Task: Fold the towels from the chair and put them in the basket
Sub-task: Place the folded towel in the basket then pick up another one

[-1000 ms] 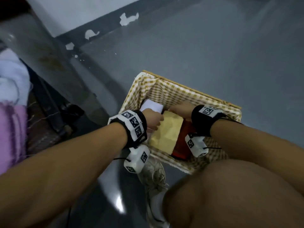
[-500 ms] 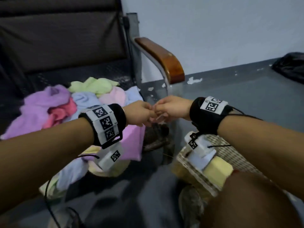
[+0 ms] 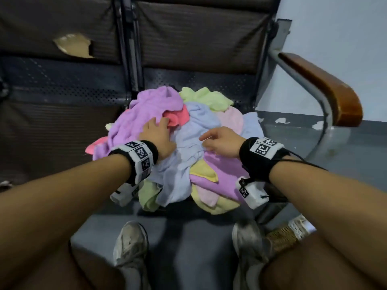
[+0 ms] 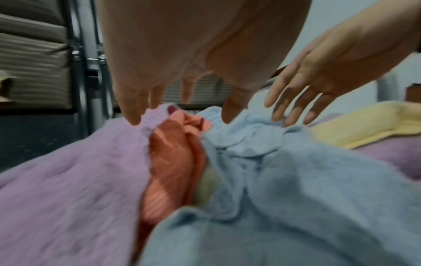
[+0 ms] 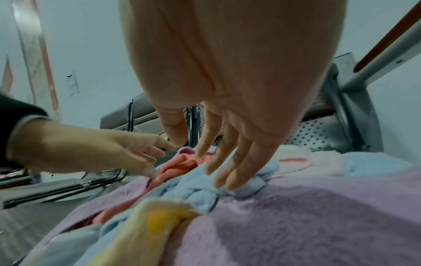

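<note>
Nothing gripped yet: our left hand (image 3: 155, 136) and right hand (image 3: 220, 141) hover spread-fingered, fingertips brushing the blue towel (image 3: 193, 130) beneath them on the chair (image 3: 201, 80). We judge it light, limp and tangled with its neighbours, so pinch a free edge.

Towels (image 3: 184, 143): soft fleecy cloth, matt, fuzzy nap, esp. the lilac (image 4: 68, 189) & pale blue (image 4: 307, 189) ones; coral one (image 4: 173, 162) looks ribbed. Chair (image 3: 199, 38): backrest in dark ribbed fabric, matt; seat pan (image 5: 318, 135) perforated metal w/ dull grey finish; frame tubes metal, slightly shiny. Armrest (image 3: 326, 91): brown wood, smooth, semi-gloss. Next seat's back has a tear (image 3: 73, 46), tan padding showing. Floor (image 3: 188, 237): smooth grey, faint sheen. Basket (image 3: 293, 233): woven wicker, rough. Shoes (image 3: 129, 243): worn, scuffed, matt. Wristbands (image 3: 259, 162): black cloth.
</note>
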